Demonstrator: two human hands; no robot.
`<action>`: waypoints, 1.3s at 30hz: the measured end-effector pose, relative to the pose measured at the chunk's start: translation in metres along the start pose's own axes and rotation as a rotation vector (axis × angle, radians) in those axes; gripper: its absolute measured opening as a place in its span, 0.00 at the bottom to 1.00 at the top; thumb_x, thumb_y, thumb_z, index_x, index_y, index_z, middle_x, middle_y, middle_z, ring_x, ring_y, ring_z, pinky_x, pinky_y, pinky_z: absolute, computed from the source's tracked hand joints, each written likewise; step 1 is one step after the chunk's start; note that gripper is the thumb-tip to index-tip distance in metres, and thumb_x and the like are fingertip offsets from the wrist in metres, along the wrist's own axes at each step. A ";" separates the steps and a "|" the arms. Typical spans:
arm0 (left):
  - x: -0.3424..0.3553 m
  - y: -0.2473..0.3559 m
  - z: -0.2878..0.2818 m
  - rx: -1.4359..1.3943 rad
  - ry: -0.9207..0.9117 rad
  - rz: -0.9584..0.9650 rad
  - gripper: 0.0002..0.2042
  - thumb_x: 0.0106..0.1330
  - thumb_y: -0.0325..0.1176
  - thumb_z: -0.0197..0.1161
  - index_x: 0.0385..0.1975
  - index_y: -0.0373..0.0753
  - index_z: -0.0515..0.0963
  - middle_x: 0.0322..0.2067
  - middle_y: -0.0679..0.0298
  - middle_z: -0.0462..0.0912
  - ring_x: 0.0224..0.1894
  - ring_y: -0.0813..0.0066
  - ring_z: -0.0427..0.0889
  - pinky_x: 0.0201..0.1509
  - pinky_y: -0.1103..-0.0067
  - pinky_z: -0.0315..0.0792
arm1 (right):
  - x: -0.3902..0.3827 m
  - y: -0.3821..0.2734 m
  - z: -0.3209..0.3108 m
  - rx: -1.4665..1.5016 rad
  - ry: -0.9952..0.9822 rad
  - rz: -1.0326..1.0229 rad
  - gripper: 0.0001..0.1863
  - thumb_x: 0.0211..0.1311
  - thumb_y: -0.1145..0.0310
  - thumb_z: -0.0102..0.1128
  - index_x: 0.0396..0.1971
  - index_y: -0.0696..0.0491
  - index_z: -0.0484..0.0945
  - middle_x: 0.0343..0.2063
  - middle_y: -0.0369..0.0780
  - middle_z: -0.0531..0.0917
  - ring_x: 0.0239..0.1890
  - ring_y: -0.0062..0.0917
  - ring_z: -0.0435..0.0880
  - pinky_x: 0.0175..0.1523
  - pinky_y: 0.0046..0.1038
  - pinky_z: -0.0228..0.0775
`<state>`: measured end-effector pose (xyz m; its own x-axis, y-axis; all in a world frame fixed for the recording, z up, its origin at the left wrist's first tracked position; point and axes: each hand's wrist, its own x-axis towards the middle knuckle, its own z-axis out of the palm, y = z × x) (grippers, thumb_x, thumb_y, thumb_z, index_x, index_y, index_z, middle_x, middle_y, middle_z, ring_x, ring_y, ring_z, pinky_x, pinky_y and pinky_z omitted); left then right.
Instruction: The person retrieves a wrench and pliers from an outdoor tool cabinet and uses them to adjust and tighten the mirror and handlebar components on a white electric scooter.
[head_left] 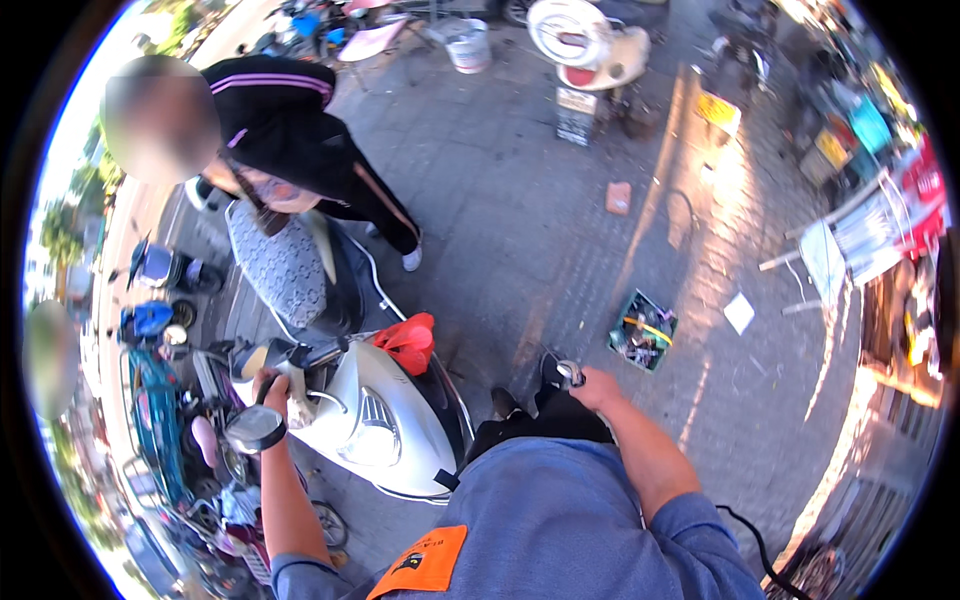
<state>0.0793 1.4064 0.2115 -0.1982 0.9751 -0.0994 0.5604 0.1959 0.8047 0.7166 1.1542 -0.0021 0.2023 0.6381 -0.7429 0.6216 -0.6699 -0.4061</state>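
In front of me, off to my left, stands the white scooter (pixel 402 408), nose toward me, seat end pointing up and away; looks about upright, stand not visible. Step in hand, my read: steadying it by the handlebar (pixel 293 357) with a tool at the ready. My left hand (pixel 273 389) is closed around the handlebar end, by the round mirror (pixel 254 428); brake lever squeezed or not, cannot tell. My right hand (pixel 598 388) is clamped on a small silver tool (pixel 570 372), apart from the scooter, out near my shoes; exact kind too small to tell. Next move, I'd judge, calls for a firm left grip so the front doesn't swing, plus a secure hold on the tool. Scooter's look: glossy white front, clear headlight (pixel 378 445), slotted vent above it, dark trim, metal rail down the side, grey patterned seat (pixel 275 256). Red plastic bag (pixel 407 343) sits at its side near the bars. Farther out: a person (pixel 285 135) in black bends by the seat; green crate (pixel 613 353) of odds and ends on the paving to my right; white sheet (pixel 739 313) beyond it; reddish block (pixel 619 197) farther up.
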 end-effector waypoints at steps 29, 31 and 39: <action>-0.013 0.013 -0.024 0.256 -0.084 -0.048 0.22 0.56 0.41 0.82 0.47 0.38 0.86 0.42 0.51 0.90 0.47 0.59 0.90 0.54 0.66 0.81 | -0.163 -0.349 0.017 -0.142 -0.398 -1.113 0.20 0.66 0.55 0.72 0.46 0.54 0.79 0.33 0.49 0.88 0.38 0.52 0.88 0.43 0.47 0.78; -0.012 0.017 -0.021 0.213 -0.108 0.065 0.24 0.56 0.45 0.83 0.47 0.36 0.86 0.42 0.50 0.90 0.47 0.59 0.90 0.54 0.66 0.81 | -0.162 -0.356 0.036 -0.088 -0.323 -1.111 0.21 0.66 0.54 0.72 0.46 0.54 0.79 0.33 0.50 0.88 0.38 0.52 0.88 0.44 0.48 0.79; 0.010 -0.028 -0.025 0.256 -0.254 0.214 0.31 0.55 0.39 0.82 0.57 0.40 0.77 0.47 0.49 0.89 0.52 0.49 0.88 0.58 0.65 0.79 | -0.174 -0.395 0.090 -0.019 -0.129 -0.996 0.21 0.68 0.53 0.70 0.46 0.56 0.78 0.33 0.52 0.88 0.40 0.54 0.89 0.46 0.51 0.79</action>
<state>0.0411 1.4079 0.2026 0.1306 0.9850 -0.1127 0.7558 -0.0254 0.6543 0.3680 1.2737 0.2395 -0.4994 0.8578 -0.1213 0.4748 0.1539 -0.8665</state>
